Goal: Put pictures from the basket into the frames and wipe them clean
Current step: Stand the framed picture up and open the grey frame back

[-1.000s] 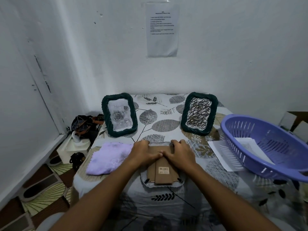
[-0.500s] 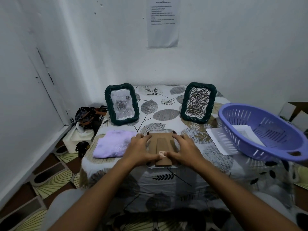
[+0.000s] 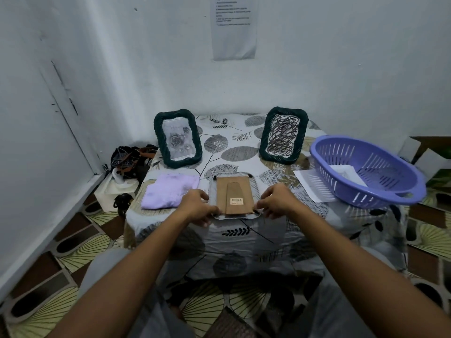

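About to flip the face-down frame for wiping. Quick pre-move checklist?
1. Backing board seated in face-down frame: ok.
2. Near corner clips closed: cannot tell, hidden by fingers.
3. Left hand and right hand grip on the near corners: ok.
4. Purple cloth beside the frame: ok.
5. Two green frames upright, clear behind: ok.
6. Basket paper remaining: ok.

Both bare forearms reach forward and converge, the left hand (image 3: 195, 206) and the right hand (image 3: 277, 200) set level and apart, knuckles up, each with fingers curled inward and fingertips pinching toward the other.
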Demonstrator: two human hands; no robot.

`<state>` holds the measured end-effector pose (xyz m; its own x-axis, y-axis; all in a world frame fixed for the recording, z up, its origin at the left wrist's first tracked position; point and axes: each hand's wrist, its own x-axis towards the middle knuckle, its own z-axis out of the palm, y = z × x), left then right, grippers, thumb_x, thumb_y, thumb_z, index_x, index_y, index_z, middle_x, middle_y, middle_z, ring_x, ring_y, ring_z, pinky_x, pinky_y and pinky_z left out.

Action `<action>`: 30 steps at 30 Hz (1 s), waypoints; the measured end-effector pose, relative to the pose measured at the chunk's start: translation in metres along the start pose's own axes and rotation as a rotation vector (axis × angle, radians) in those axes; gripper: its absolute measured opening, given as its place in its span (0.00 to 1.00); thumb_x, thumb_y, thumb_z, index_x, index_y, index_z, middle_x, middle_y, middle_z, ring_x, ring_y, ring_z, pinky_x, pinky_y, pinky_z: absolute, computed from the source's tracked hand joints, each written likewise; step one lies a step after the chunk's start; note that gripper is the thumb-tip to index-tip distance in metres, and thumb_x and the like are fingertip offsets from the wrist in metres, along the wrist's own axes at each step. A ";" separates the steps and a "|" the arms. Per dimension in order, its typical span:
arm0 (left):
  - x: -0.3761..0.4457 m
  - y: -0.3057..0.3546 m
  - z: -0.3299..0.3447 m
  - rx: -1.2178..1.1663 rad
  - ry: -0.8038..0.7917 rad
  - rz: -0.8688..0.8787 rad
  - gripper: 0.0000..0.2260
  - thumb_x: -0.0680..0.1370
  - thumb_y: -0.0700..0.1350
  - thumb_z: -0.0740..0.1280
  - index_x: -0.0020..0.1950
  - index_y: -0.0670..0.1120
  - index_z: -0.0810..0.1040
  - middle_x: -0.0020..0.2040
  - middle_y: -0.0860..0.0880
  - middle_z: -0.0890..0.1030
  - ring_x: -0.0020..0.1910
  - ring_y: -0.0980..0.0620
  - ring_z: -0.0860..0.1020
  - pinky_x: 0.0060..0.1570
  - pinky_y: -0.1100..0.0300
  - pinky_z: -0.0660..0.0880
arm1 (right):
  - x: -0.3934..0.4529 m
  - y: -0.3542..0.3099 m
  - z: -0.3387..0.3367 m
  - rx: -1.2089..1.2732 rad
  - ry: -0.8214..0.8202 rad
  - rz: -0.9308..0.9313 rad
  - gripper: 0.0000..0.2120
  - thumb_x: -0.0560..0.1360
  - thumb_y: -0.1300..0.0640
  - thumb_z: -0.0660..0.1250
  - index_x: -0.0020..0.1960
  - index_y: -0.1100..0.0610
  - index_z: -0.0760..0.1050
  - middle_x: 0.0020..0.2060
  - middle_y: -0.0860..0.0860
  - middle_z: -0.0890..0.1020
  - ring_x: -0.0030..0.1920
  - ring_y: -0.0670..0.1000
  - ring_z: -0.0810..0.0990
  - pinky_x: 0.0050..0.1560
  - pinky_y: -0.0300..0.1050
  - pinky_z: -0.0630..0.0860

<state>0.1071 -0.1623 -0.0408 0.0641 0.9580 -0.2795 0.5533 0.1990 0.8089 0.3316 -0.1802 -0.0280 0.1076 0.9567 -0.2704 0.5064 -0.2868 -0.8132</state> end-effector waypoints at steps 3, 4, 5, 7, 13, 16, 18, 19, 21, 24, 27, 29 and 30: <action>0.001 0.002 -0.001 -0.050 -0.029 -0.026 0.24 0.70 0.34 0.75 0.60 0.39 0.67 0.39 0.35 0.83 0.25 0.46 0.78 0.26 0.56 0.79 | 0.001 0.000 0.002 0.067 -0.015 0.020 0.13 0.68 0.68 0.75 0.39 0.60 0.70 0.43 0.66 0.83 0.28 0.53 0.78 0.28 0.45 0.75; 0.002 0.002 -0.001 -0.059 -0.028 -0.030 0.23 0.69 0.33 0.76 0.59 0.39 0.68 0.40 0.34 0.83 0.26 0.45 0.79 0.27 0.54 0.80 | 0.002 0.000 0.003 0.059 -0.016 0.024 0.15 0.67 0.69 0.76 0.39 0.59 0.69 0.43 0.66 0.83 0.28 0.53 0.78 0.28 0.45 0.76; 0.002 0.002 -0.001 -0.068 -0.025 -0.035 0.23 0.69 0.33 0.76 0.58 0.39 0.68 0.40 0.34 0.83 0.27 0.44 0.79 0.29 0.53 0.80 | 0.002 0.000 0.004 0.046 -0.014 0.025 0.16 0.66 0.69 0.77 0.37 0.58 0.69 0.42 0.67 0.83 0.28 0.53 0.78 0.29 0.46 0.77; 0.004 0.002 -0.001 -0.107 -0.016 -0.043 0.23 0.68 0.32 0.76 0.57 0.39 0.69 0.41 0.34 0.83 0.28 0.43 0.80 0.30 0.52 0.81 | 0.002 -0.002 0.005 0.023 -0.009 0.031 0.16 0.65 0.68 0.77 0.35 0.59 0.70 0.41 0.67 0.83 0.30 0.55 0.80 0.29 0.46 0.78; 0.009 0.000 0.002 -0.190 0.021 -0.069 0.18 0.69 0.30 0.75 0.52 0.41 0.71 0.43 0.35 0.81 0.26 0.46 0.81 0.28 0.56 0.80 | 0.005 -0.006 0.008 0.052 -0.008 0.087 0.11 0.67 0.70 0.75 0.34 0.63 0.74 0.41 0.66 0.84 0.34 0.58 0.81 0.27 0.45 0.79; 0.010 -0.003 0.003 -0.242 0.037 -0.085 0.16 0.70 0.29 0.73 0.50 0.42 0.72 0.41 0.37 0.81 0.28 0.46 0.81 0.31 0.54 0.81 | 0.008 -0.003 0.010 0.093 0.012 0.111 0.11 0.68 0.71 0.73 0.36 0.63 0.72 0.41 0.66 0.83 0.35 0.59 0.81 0.26 0.46 0.79; 0.009 -0.004 0.004 -0.289 0.039 -0.093 0.15 0.71 0.28 0.71 0.51 0.41 0.72 0.44 0.35 0.81 0.30 0.44 0.81 0.30 0.53 0.81 | 0.009 -0.002 0.010 0.122 0.016 0.126 0.11 0.69 0.72 0.72 0.38 0.62 0.71 0.39 0.64 0.81 0.32 0.57 0.80 0.26 0.46 0.80; 0.009 -0.005 0.004 -0.311 0.038 -0.095 0.15 0.71 0.28 0.70 0.52 0.40 0.72 0.45 0.34 0.81 0.31 0.44 0.80 0.29 0.53 0.81 | 0.009 -0.002 0.010 0.138 0.015 0.133 0.11 0.70 0.73 0.71 0.39 0.62 0.70 0.38 0.63 0.81 0.32 0.56 0.80 0.26 0.46 0.80; 0.009 -0.005 0.004 -0.348 0.032 -0.104 0.15 0.72 0.26 0.68 0.54 0.39 0.72 0.45 0.34 0.80 0.34 0.45 0.80 0.27 0.54 0.80 | 0.008 -0.002 0.008 0.169 0.008 0.148 0.11 0.71 0.73 0.69 0.40 0.61 0.69 0.36 0.61 0.80 0.32 0.56 0.79 0.26 0.47 0.80; 0.008 -0.004 0.003 -0.377 0.030 -0.116 0.14 0.73 0.25 0.66 0.55 0.37 0.72 0.46 0.35 0.78 0.35 0.46 0.79 0.24 0.55 0.79 | 0.006 -0.003 0.007 0.198 -0.007 0.161 0.11 0.73 0.74 0.66 0.40 0.61 0.69 0.35 0.60 0.79 0.32 0.55 0.79 0.27 0.47 0.80; 0.008 -0.003 0.001 -0.364 0.010 -0.120 0.13 0.73 0.25 0.66 0.54 0.37 0.72 0.44 0.36 0.78 0.36 0.46 0.79 0.25 0.55 0.80 | 0.006 -0.003 0.006 0.198 -0.020 0.164 0.11 0.73 0.73 0.67 0.40 0.61 0.69 0.36 0.60 0.80 0.31 0.54 0.78 0.25 0.46 0.80; 0.009 -0.002 -0.002 -0.274 0.023 -0.096 0.10 0.73 0.28 0.69 0.51 0.38 0.75 0.42 0.37 0.80 0.33 0.46 0.80 0.25 0.56 0.79 | 0.006 -0.004 0.005 0.171 -0.020 0.157 0.08 0.73 0.70 0.69 0.41 0.62 0.71 0.36 0.60 0.79 0.29 0.53 0.77 0.24 0.44 0.79; 0.010 -0.002 -0.004 -0.217 0.060 -0.067 0.07 0.73 0.30 0.70 0.48 0.39 0.76 0.40 0.37 0.80 0.29 0.46 0.79 0.25 0.58 0.79 | 0.007 -0.004 0.005 0.154 -0.003 0.145 0.07 0.73 0.67 0.69 0.42 0.62 0.71 0.35 0.59 0.78 0.28 0.53 0.76 0.24 0.42 0.77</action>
<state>0.1038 -0.1519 -0.0431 -0.0200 0.9505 -0.3102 0.3629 0.2959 0.8836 0.3259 -0.1727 -0.0289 0.1670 0.9049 -0.3915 0.3490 -0.4256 -0.8349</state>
